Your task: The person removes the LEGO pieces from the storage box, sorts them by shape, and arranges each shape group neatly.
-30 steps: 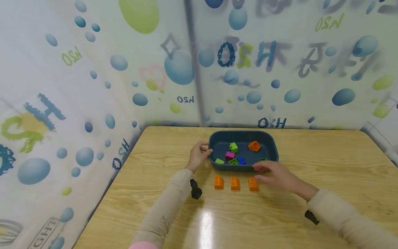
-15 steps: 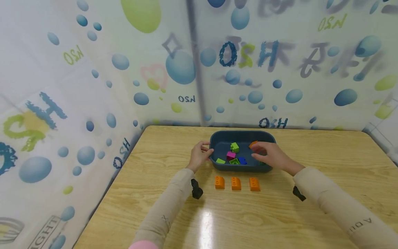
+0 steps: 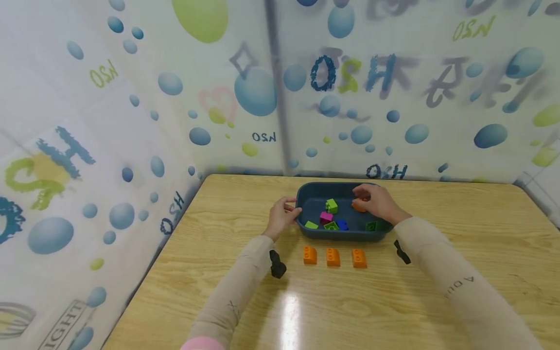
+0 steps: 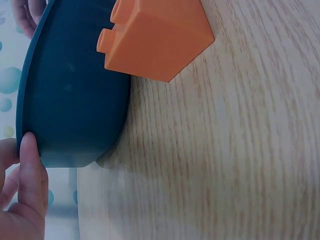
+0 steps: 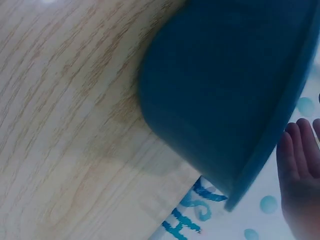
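Right hand (image 3: 378,203) moved onto orange brick (image 3: 358,206) in bin (image 3: 345,235), left hand (image 3: 282,216) gripping rim

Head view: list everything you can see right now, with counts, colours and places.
Table: 1, light wood, under everything.
Bin: 1, dark blue, centre of table.
Orange bricks: 3, in a row in front of the bin.
Orange brick: 1, in the bin, under the right hand.
Green bricks: 4, light and dark, in the bin.
Magenta brick: 1, in the bin.
Blue brick: 1, in the bin.
Left hand: holds the bin's left rim.
Right hand: over the bin, on the orange brick.
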The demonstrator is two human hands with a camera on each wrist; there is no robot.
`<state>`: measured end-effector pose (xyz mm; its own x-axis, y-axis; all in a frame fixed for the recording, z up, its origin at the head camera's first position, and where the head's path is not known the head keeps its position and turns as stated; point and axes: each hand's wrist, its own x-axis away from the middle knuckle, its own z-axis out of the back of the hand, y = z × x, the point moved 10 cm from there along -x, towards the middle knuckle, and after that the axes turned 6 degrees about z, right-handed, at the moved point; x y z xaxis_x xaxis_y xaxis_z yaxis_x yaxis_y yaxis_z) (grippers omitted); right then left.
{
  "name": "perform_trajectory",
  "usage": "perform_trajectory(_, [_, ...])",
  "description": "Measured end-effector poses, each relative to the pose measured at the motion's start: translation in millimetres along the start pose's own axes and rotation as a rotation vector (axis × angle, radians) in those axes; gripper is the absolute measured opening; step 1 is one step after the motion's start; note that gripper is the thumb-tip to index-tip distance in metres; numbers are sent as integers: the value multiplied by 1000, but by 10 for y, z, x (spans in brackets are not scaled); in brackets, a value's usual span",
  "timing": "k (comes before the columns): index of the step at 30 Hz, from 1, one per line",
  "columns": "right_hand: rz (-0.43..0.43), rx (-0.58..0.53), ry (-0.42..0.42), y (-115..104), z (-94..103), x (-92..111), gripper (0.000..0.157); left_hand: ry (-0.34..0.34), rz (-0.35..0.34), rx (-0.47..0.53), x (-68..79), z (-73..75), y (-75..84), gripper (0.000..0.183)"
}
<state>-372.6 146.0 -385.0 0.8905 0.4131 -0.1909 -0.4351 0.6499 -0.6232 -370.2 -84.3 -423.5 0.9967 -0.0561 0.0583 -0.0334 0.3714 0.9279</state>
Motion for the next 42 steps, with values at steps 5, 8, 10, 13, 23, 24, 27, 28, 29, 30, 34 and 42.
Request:
perform_trajectory(5, [-31,27,-36,68,-51,-44,36,7,1,-3,5,14,13,35])
perform_trajectory(8, [-47,38,-42,102,-73,-66,39,15,8,-5,3,21,5,34])
perform_trajectory(10, [-56,49,-45,126,-87,-77,41,17,12,-4,1,20,-1,34])
perform_trajectory(13, [-75,58,-55,174,-111,-80,44,17,15,-5,-1,12,-14,33])
perform_trajectory(23, [-99,45,-46,318,-118,-76,47,15,26,4,-10,-11,-23,35])
perform_trajectory(24, [-102,45,-48,329,-124,-79,46,15,29,4,-9,-11,-25,35])
perform_trajectory(27, [-112,39,-57,348,-149,-95,46,22,19,-8,1,6,-7,34])
perform_trajectory(28, [-115,36,-61,351,-159,-98,46,24,15,-11,5,13,-1,34])
perform_trajectory(29, [-120,32,-66,350,-169,-100,46,26,12,-11,6,18,2,34])
perform_trajectory(30, [-125,32,-71,353,-178,-102,46,26,9,-12,7,21,7,34])
perform_trajectory(34, [-147,35,-83,364,-206,-101,46,21,4,-8,0,19,8,34])
perform_trajectory(42, [-180,-37,-93,462,-274,-97,47,18,1,-9,7,9,9,34])
